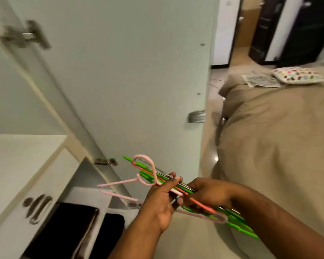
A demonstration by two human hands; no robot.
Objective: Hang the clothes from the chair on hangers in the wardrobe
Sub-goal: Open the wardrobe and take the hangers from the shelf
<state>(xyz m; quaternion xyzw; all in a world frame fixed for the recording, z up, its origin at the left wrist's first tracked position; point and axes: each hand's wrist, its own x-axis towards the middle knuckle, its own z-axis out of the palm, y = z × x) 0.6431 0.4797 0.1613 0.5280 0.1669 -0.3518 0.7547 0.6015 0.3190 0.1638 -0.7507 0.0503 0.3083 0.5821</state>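
Observation:
A bundle of hangers [148,172], green, pink, red and metal, lies across both my hands low in the view. My left hand [161,200] grips the bundle near the hooks, fingers curled round it. My right hand [207,195] holds the same bundle from the other side, further along the bars. A pink hanger [120,184] sticks out to the left of the bundle. The open wardrobe door [129,81] stands right behind the hangers. No chair or clothes from it are in view.
The wardrobe's lower shelf [77,221] at bottom left holds dark folded items. A drawer front with a handle [39,206] is at left. A bed with a tan cover [279,146] fills the right side, with a patterned pillow [297,75] on it. A doorway lies beyond.

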